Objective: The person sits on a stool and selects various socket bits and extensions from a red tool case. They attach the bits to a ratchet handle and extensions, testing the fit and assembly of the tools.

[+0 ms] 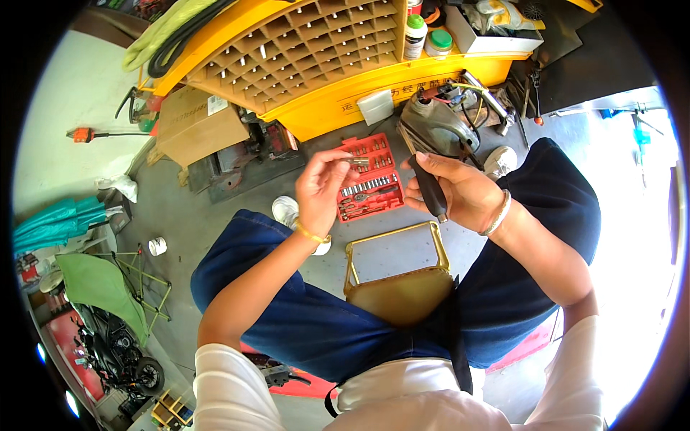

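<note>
My left hand is closed in a pinch on a small metal socket, held over the red tool case. In my right hand lies a black screwdriver-like handle, gripped between thumb and fingers, with a metal end at the bottom. A thin shaft shows above it, but I cannot tell whether it belongs to the handle. Below and between both hands the red socket set case lies unfolded on the floor, with rows of sockets, bits and a ratchet in its slots.
A gold-framed folding stool stands between my legs. Beyond the case are a metal engine-like part with hoses and a yellow cabinet with a cardboard grid. A cardboard box sits at the far left, a white can on the left floor.
</note>
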Available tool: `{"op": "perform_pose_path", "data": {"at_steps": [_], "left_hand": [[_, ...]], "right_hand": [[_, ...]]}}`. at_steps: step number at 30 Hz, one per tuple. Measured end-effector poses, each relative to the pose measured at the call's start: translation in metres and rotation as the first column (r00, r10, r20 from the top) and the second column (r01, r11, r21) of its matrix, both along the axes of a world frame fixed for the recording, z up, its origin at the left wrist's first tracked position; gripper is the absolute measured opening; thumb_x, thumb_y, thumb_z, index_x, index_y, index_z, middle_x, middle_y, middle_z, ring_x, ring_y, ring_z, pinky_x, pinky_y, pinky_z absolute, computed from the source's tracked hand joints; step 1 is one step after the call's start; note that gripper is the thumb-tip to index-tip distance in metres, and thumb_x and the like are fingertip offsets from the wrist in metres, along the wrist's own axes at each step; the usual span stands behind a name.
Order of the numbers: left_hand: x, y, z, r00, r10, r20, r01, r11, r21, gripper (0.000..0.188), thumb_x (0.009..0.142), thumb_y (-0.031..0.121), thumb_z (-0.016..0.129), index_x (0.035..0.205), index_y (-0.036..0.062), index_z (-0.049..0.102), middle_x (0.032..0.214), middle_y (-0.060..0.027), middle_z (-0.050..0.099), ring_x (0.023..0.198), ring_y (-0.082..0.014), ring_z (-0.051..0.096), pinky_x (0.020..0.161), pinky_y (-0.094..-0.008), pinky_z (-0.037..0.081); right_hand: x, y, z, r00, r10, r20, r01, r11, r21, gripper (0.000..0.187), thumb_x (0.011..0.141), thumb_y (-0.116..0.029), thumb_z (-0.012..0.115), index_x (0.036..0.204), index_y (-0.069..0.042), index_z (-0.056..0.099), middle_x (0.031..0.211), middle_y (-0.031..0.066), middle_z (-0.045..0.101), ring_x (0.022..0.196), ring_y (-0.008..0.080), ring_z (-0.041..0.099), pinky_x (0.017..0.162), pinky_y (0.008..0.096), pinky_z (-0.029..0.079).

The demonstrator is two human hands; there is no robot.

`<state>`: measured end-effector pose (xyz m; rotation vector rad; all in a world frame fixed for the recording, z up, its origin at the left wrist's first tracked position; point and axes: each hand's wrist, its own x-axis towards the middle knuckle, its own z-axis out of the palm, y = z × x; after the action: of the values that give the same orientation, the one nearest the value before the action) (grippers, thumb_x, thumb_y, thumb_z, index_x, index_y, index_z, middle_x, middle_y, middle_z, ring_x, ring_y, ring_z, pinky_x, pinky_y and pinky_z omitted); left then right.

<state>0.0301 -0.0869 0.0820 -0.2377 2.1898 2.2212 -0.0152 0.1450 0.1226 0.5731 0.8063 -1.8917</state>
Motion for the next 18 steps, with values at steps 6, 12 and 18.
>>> {"op": "perform_pose_path", "data": {"at_steps": [6, 12, 18], "left_hand": [[0.01, -0.007, 0.078, 0.977, 0.057, -0.206, -0.041, 0.996, 0.083, 0.015, 0.091, 0.011, 0.055, 0.104, 0.0033, 0.055, 0.094, -0.0054, 0.058, 0.075, -0.0092, 0.055, 0.066, -0.0239, 0.048], [0.012, -0.013, 0.112, 0.908, 0.008, -0.419, 0.034, 0.995, 0.092, 0.013, 0.089, 0.006, 0.056, 0.101, 0.0007, 0.055, 0.099, -0.0093, 0.05, 0.075, -0.0121, 0.055, 0.063, -0.0246, 0.05], [0.009, -0.014, 0.124, 0.833, 0.021, -0.554, 0.019, 0.998, 0.065, 0.012, 0.085, 0.001, 0.06, 0.096, -0.0013, 0.058, 0.097, -0.0116, 0.051, 0.077, -0.0134, 0.055, 0.059, -0.0221, 0.052]], "right_hand": [[0.001, -0.011, 0.026, 0.932, 0.018, -0.363, -0.037, 0.998, -0.046, 0.025, 0.095, -0.02, 0.048, 0.114, -0.005, 0.051, 0.085, 0.0055, 0.063, 0.083, 0.0136, 0.062, 0.084, 0.0297, 0.051], [0.0, -0.014, 0.043, 0.619, 0.137, -0.774, -0.033, 0.988, 0.148, 0.028, 0.096, -0.017, 0.049, 0.117, 0.002, 0.049, 0.093, 0.0035, 0.059, 0.082, 0.0078, 0.053, 0.079, 0.0225, 0.042], [0.003, -0.02, 0.057, 0.436, 0.111, -0.893, 0.036, 0.989, 0.14, 0.028, 0.095, -0.012, 0.048, 0.119, 0.001, 0.045, 0.099, 0.0051, 0.058, 0.085, 0.0066, 0.05, 0.079, 0.0213, 0.041]]}}
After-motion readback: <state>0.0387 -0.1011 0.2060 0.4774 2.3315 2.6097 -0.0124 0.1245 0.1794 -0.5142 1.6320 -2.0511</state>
